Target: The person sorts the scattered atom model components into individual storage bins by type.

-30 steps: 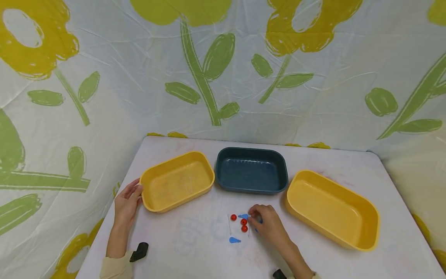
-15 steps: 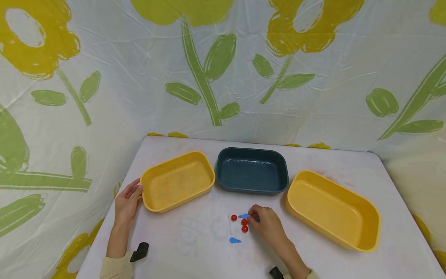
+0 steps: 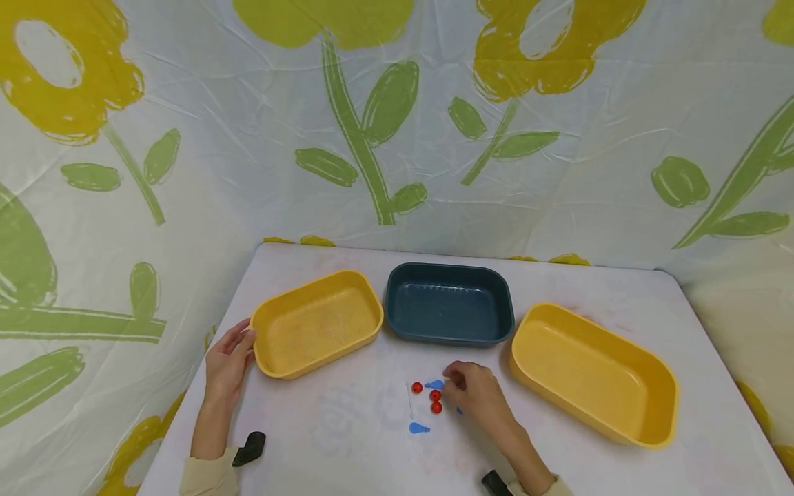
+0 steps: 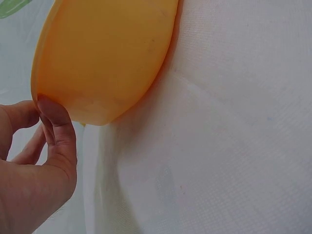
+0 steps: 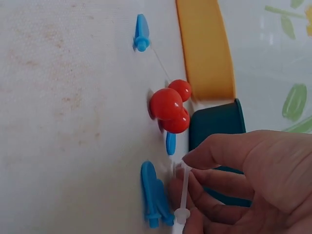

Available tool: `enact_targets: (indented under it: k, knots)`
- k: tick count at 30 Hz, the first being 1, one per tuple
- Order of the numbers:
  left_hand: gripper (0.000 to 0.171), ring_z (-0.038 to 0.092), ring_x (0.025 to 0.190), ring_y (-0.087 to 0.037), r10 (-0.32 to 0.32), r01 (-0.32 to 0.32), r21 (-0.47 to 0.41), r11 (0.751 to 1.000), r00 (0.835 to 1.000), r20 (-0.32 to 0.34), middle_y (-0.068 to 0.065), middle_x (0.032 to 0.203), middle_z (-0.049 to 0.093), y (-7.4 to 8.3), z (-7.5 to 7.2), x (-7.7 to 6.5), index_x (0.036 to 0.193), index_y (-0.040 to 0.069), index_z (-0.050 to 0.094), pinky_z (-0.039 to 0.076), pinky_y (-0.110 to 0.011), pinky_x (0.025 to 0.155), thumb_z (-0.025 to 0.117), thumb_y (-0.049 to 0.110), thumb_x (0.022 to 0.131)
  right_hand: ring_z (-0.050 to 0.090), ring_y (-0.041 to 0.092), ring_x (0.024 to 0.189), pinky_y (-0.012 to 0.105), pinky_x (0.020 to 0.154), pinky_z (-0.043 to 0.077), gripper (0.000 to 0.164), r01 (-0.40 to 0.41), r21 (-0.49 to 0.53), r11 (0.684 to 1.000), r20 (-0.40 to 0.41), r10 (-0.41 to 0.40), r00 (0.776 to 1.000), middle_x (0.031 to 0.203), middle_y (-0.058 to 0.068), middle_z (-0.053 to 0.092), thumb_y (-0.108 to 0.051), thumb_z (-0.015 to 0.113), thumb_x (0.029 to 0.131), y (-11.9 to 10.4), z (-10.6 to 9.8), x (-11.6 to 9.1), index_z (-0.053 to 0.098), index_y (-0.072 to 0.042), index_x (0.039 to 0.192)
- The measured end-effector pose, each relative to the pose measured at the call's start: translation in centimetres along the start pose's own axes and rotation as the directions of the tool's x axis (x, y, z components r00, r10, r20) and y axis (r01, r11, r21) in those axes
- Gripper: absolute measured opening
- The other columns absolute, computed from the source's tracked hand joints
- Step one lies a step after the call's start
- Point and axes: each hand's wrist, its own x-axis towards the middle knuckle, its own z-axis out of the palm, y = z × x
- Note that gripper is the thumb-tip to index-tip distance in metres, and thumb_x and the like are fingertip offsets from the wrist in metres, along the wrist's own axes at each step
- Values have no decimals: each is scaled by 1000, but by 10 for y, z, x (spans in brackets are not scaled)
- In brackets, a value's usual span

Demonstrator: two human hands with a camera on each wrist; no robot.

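My left hand (image 3: 226,365) pinches the near-left rim of the left yellow bin (image 3: 263,337), thumb inside and fingers outside; the left wrist view shows that wall of the bin (image 4: 107,53) up close. Between the thumb and fingers of my right hand (image 3: 480,396) is a thin translucent white plastic stick with a small collar (image 5: 182,213). Close by lie red beads (image 3: 435,395), a blue teardrop-shaped piece (image 3: 436,384) and another blue piece (image 3: 418,428). Two more blue pieces (image 5: 149,192) lie side by side just under the right hand, mostly hidden in the head view.
Another thin white stick (image 3: 409,399) lies left of the beads. Faint white sticks (image 3: 338,331) lie in the left yellow bin. A dark teal bin (image 3: 449,339) stands at the back middle, and a second yellow bin (image 3: 595,372) stands angled at the right.
The white stick that lay right of the beads has left the table and is now in my right hand, which has shifted slightly. My left hand stays on the bin rim.
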Motion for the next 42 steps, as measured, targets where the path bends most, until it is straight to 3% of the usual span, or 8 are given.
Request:
enact_targets:
  k: [14, 20, 26, 35, 42]
  knots:
    - [51, 58, 79, -10, -3, 3, -16, 1000, 1000, 1, 2, 108, 57, 0, 0, 1, 132, 15, 56, 51, -15, 67, 71, 28, 85, 56, 12, 70, 18, 66, 51, 9, 21, 202, 979, 67, -36, 997, 77, -5, 61, -8, 69, 86, 1, -10, -1, 69, -12, 94]
    - [50, 59, 79, -10, 5, -4, -44, 999, 1000, 17, 2, 103, 59, 1, 0, 0, 132, 12, 55, 52, -16, 66, 70, 24, 86, 58, 14, 74, 19, 68, 52, 10, 45, 279, 959, 66, -66, 996, 79, -3, 62, -9, 69, 86, -2, -13, 1, 68, -10, 96]
    - [49, 59, 78, -11, 6, -4, -56, 998, 1000, 30, 1, 103, 59, 1, 0, -2, 132, 10, 54, 52, -17, 67, 69, 22, 87, 61, 16, 75, 20, 67, 53, 14, 18, 368, 930, 101, -59, 993, 84, 2, 62, -10, 67, 88, -5, -14, 5, 65, -6, 101]
    - [50, 60, 78, -11, 26, -24, -71, 997, 999, 24, 1, 102, 59, -2, 0, 1, 131, 11, 56, 52, -17, 67, 71, 25, 85, 64, 29, 79, 21, 69, 54, 14, 47, 441, 896, 90, -97, 991, 87, 13, 62, -5, 65, 88, -37, -35, 1, 63, 1, 101]
    - [47, 60, 80, -12, 19, -16, -55, 998, 999, 39, -1, 103, 58, 8, 3, -9, 133, 9, 54, 53, -18, 68, 68, 20, 88, 65, 20, 77, 22, 72, 54, 17, 77, 479, 875, 77, -128, 989, 88, 9, 62, -15, 66, 90, -29, -26, 15, 63, -3, 103]
